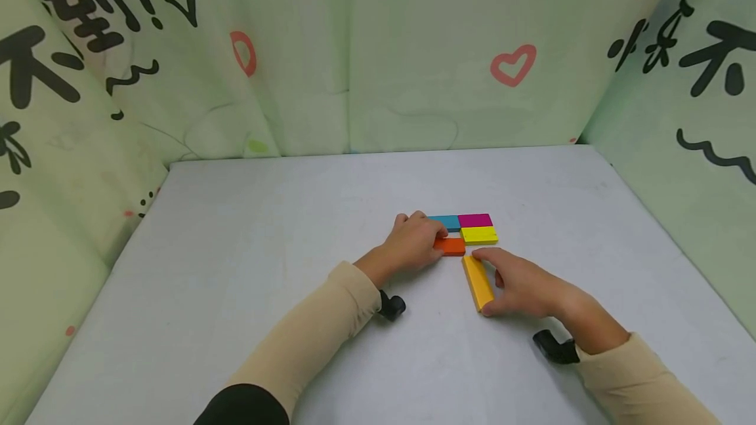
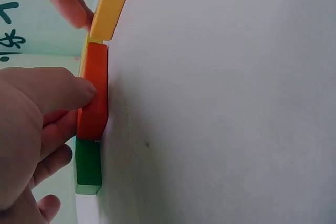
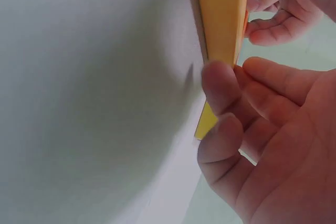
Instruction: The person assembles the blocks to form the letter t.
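Note:
My left hand pinches a red-orange block, thumb on its near side and fingers behind. In the left wrist view a green block touches the end of the red-orange block. My right hand holds a long amber block between thumb and fingers, at its two ends. The amber block points toward me, its far end close to the red-orange block's right corner. Behind them lie a yellow block, a magenta block and a blue block, partly covered by the left hand.
A white-covered table spreads around the blocks. Pale green curtains with black characters and red hearts hang behind it and along both sides. Black straps with small mounts sit at the wrists.

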The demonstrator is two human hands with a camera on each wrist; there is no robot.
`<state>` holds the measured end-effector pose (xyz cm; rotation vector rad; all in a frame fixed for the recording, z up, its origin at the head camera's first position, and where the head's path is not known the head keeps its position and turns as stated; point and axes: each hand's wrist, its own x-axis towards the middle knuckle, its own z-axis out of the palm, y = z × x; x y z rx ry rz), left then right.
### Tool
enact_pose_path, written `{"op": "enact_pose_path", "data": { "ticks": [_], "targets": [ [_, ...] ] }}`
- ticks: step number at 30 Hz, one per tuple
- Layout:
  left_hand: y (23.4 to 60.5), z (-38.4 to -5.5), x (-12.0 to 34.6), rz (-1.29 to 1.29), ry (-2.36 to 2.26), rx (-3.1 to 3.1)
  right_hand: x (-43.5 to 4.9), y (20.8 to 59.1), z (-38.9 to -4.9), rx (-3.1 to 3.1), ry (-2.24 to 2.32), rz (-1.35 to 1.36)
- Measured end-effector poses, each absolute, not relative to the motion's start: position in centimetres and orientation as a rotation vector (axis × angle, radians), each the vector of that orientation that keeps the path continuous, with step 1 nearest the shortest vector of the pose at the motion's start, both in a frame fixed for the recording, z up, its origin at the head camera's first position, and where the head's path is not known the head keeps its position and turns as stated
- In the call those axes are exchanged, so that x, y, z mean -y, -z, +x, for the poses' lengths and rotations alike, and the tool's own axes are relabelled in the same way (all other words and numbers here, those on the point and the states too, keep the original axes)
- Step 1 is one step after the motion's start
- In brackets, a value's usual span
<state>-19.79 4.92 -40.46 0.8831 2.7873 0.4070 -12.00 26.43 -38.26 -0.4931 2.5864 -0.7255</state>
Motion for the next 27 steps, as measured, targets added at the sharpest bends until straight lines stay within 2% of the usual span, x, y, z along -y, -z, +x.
{"op": "enact_pose_path", "data": {
  "ticks": [12, 27],
  "targets": [
    [40.2, -19.2, -4.4, 0.842, -0.413, -2.768, -25.8, 38.4, -11.0, -2.616, 0.663, -0.446],
    [40.5, -18.2, -3.4, 0.854, -0.437, -2.751, -25.1, 38.9, -10.0, -2.627, 0.664, -0.522]
  ]
}}
